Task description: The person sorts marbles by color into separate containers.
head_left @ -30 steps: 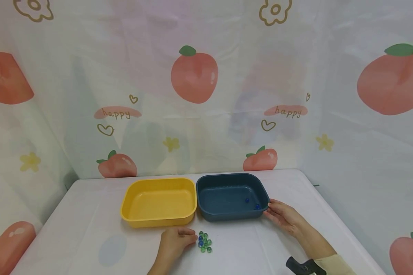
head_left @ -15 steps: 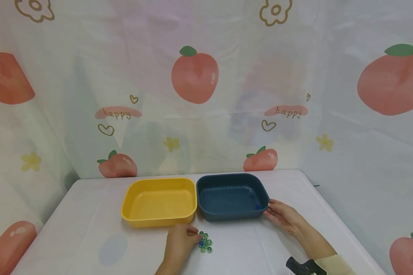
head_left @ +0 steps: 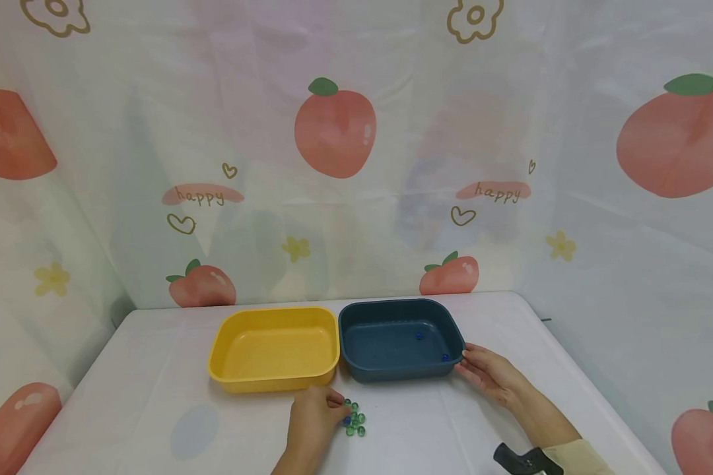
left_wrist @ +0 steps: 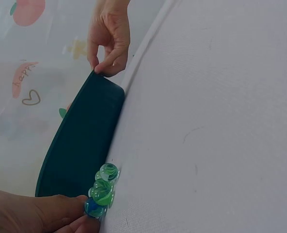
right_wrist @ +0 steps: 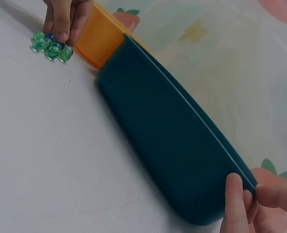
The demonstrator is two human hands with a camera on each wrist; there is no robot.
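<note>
Several green glass marbles (head_left: 361,418) lie clustered on the white cloth, with a blue marble (left_wrist: 93,208) among them. My left hand (head_left: 313,419) reaches in from the left, its thumb and fingertips pinching at the blue marble. Its fingers partly hide the cluster; the right wrist view shows them coming down among the marbles. My right hand (head_left: 493,376) grips the right front corner of the dark blue basin (head_left: 392,375), thumb over the rim and fingers along the outside. Two blue marbles (head_left: 419,336) lie apart inside that basin.
A yellow basin (head_left: 273,382) stands directly left of the blue one, behind the left hand. Patterned cloth walls (head_left: 333,218) enclose the back and sides of the table (head_left: 172,369). A black wrist device (head_left: 529,458) shows at the right forearm.
My left hand has moved slightly right, onto the marbles, covering part of the cluster. One blue marble has rolled about inside the blue basin. The right hand has stayed put.
</note>
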